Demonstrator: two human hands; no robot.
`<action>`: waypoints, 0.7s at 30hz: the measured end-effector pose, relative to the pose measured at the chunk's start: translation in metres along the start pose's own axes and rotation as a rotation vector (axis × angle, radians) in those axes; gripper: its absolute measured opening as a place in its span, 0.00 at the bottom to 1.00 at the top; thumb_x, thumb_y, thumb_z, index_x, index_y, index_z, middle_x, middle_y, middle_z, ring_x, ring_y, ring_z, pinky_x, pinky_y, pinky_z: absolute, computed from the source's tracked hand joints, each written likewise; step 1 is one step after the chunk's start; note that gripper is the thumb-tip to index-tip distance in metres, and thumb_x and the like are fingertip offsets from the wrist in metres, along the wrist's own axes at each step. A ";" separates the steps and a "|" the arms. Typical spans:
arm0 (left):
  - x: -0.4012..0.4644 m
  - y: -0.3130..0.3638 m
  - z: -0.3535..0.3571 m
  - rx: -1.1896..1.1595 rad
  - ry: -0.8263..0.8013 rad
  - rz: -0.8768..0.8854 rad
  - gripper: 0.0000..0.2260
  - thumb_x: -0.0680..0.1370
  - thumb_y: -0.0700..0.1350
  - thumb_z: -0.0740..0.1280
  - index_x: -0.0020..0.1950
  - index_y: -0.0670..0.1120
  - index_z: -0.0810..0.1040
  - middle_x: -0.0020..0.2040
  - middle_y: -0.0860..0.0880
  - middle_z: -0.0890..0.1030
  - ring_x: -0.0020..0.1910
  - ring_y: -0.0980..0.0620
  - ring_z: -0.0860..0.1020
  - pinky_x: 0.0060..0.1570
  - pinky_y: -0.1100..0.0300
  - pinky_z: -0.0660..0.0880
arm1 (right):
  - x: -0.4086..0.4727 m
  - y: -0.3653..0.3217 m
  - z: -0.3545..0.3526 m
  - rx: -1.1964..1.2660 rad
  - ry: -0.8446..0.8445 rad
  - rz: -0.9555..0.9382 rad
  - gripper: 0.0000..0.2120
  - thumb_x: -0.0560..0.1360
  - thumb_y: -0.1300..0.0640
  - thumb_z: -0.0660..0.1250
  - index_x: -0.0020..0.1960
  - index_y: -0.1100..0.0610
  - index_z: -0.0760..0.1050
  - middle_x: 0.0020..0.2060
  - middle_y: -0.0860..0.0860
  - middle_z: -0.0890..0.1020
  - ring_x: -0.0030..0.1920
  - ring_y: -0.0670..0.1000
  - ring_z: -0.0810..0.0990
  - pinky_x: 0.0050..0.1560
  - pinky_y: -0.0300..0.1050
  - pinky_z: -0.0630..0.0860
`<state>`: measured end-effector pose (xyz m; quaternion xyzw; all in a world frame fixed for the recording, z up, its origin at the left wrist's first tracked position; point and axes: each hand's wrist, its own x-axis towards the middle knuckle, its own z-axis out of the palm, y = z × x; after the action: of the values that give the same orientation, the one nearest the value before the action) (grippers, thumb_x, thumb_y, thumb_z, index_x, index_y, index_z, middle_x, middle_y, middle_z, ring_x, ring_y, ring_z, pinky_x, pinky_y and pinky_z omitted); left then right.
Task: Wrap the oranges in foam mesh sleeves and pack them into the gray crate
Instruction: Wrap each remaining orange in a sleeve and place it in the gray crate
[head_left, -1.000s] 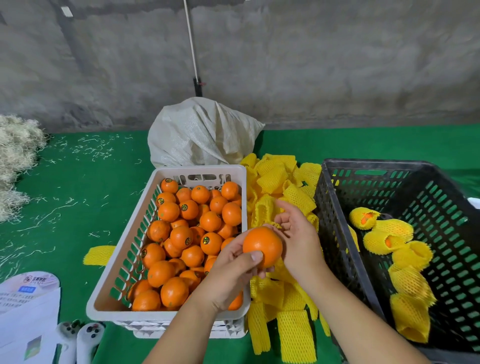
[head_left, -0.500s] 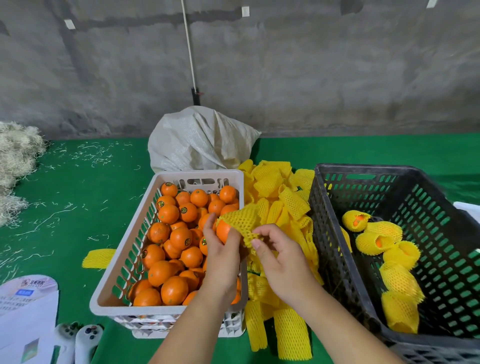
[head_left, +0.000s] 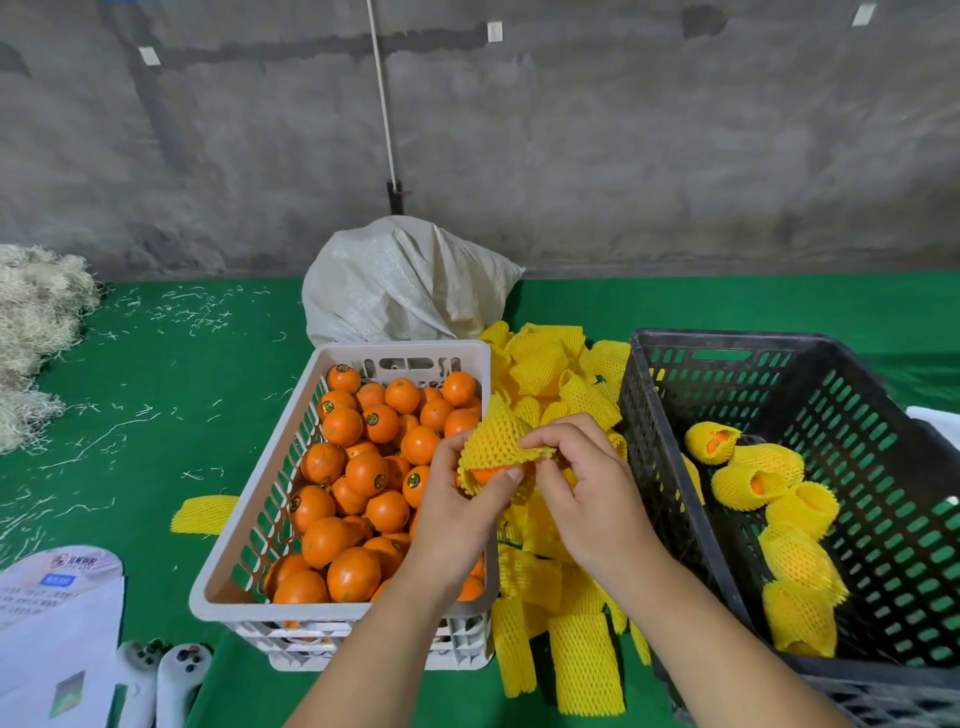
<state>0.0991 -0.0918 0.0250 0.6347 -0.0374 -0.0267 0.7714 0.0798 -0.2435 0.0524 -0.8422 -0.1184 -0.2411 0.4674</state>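
Left hand: I am cupping the orange (head_left: 485, 474) from the left with my left hand (head_left: 457, 512), fingers curled round it and the thumb lying across the open mouth of the sleeve.
Right hand: my right hand (head_left: 587, 499) is pinching the edge of the foam mesh sleeve (head_left: 493, 441) between thumb and fingertips, just beside the fruit.
Where the orange is: it is sitting between my hands, above the right rim of the white crate (head_left: 249, 605), with only a small orange patch showing under the sleeve's lip.
How it should handle: I am judging the fruit firm, round and fairly weighty, so the palm should be carrying it; the sleeve looks light, soft and stretchy, likely to spring back if released early.
Where to hold: I am thinking the sleeve wants gripping at its rim, on opposite sides, and drawing over the fruit's widest part.
Sleeve texture: yellow, open diamond netting, puffy and matte, peaking into a cone above the fruit.
Loose oranges (head_left: 363, 467): smooth, glossy skins, several carrying small round stickers, heaped in the white slotted plastic crate.
Spare sleeves (head_left: 556, 374): a crumpled pile lying between the two crates.
Gray crate (head_left: 727, 340): dark, rigid, slotted walls, on my right.
Wrapped oranges (head_left: 769, 493): a few lying along its floor, well apart from my hands.
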 end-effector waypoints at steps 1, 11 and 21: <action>0.002 0.000 0.001 0.016 0.042 -0.003 0.18 0.79 0.43 0.75 0.67 0.47 0.75 0.54 0.43 0.85 0.54 0.43 0.85 0.52 0.47 0.83 | -0.001 -0.002 0.000 -0.010 -0.004 -0.020 0.12 0.79 0.67 0.66 0.56 0.54 0.81 0.52 0.43 0.75 0.54 0.41 0.76 0.51 0.28 0.70; 0.008 -0.009 -0.001 -0.154 -0.010 0.005 0.27 0.73 0.36 0.72 0.69 0.54 0.72 0.62 0.41 0.82 0.57 0.45 0.84 0.51 0.52 0.83 | -0.009 -0.003 0.012 -0.111 -0.120 0.119 0.34 0.76 0.58 0.69 0.76 0.40 0.59 0.67 0.42 0.62 0.61 0.44 0.70 0.55 0.42 0.75; 0.011 -0.028 -0.007 0.159 -0.009 0.083 0.29 0.80 0.40 0.69 0.80 0.52 0.67 0.72 0.49 0.78 0.70 0.48 0.78 0.67 0.45 0.78 | -0.010 0.007 0.019 0.699 -0.331 0.531 0.32 0.75 0.41 0.69 0.74 0.24 0.59 0.73 0.30 0.67 0.73 0.37 0.68 0.71 0.46 0.70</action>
<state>0.1106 -0.0913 -0.0031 0.6919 -0.0690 0.0055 0.7187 0.0800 -0.2316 0.0336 -0.6625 -0.0460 0.0790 0.7435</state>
